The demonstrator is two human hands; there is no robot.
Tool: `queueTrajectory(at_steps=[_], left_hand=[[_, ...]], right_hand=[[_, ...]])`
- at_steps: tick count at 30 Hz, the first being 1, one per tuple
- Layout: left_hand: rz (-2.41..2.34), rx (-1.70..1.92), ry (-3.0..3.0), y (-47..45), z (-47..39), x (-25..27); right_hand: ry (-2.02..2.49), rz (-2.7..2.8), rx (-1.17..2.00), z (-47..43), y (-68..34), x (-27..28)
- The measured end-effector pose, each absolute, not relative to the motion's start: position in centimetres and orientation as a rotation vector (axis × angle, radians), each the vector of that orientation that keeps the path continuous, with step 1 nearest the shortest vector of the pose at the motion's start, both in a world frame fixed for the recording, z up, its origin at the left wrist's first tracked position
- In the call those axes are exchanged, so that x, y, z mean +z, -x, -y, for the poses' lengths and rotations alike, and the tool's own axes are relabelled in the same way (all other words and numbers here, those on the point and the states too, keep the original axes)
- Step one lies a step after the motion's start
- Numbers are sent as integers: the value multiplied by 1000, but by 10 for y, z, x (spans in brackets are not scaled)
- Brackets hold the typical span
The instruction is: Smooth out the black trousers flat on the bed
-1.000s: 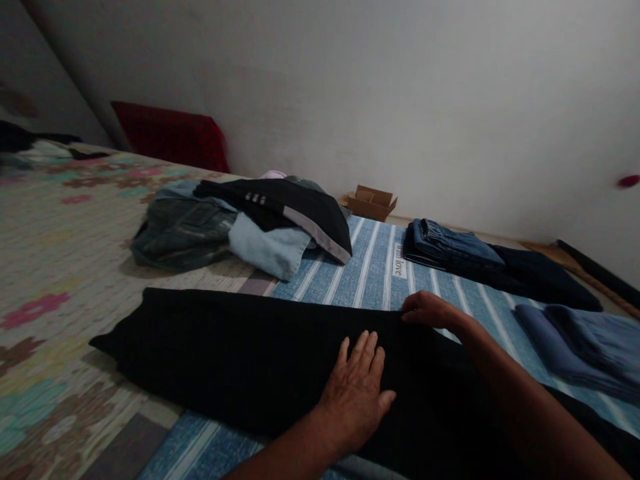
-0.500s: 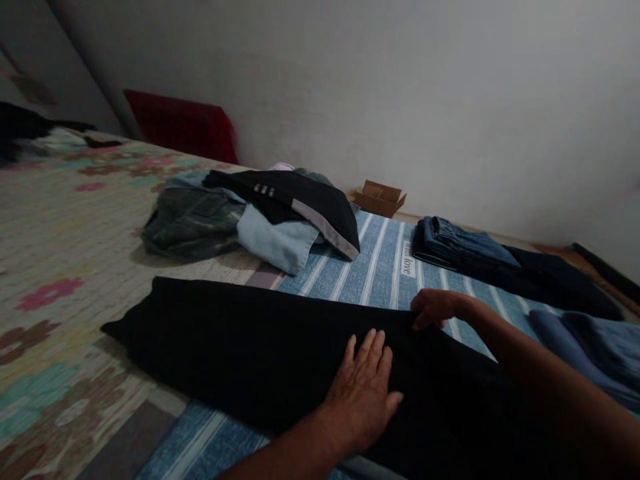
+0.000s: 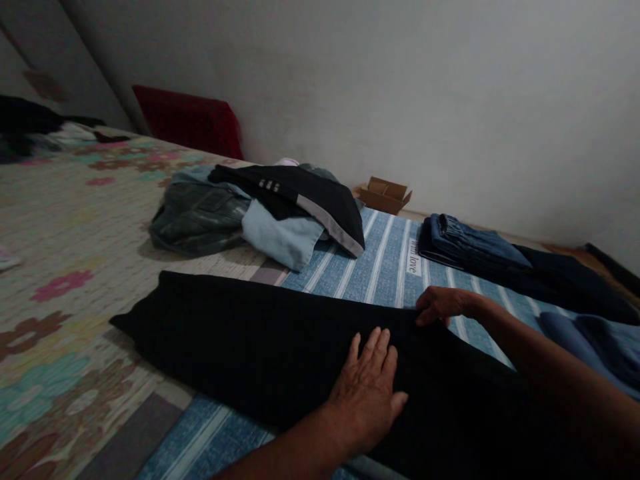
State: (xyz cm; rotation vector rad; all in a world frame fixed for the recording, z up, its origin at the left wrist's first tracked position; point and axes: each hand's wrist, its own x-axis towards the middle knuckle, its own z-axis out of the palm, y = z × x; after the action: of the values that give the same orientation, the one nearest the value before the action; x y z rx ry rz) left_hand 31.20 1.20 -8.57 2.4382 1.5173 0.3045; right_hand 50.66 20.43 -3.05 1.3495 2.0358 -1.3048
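Fingers [image 3: 373, 347] of left hand [image 3: 367, 393] spread flat, pinning black garment [image 3: 240, 340] to bed [image 3: 65, 220]; right hand [image 3: 440, 305] pinches its far edge taut.

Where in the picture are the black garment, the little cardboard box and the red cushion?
black garment [image 3: 240, 333]: head view, on the flat middle of the cloth.
cardboard box [image 3: 384, 195]: head view, on its open flaps by the wall.
red cushion [image 3: 193, 127]: head view, on its front face.
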Motion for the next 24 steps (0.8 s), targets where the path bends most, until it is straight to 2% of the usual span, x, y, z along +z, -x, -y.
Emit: queueTrajectory(at_steps=[15,24], left_hand=[[-1578,280,-2370,-313,-10,-83],[-1672,277,-2343,-314,-12,-89]], right_hand=[[-1424,-2181,-1052,-216,-505,-38],[-1442,-2214,-1111,-216,-511,-50]])
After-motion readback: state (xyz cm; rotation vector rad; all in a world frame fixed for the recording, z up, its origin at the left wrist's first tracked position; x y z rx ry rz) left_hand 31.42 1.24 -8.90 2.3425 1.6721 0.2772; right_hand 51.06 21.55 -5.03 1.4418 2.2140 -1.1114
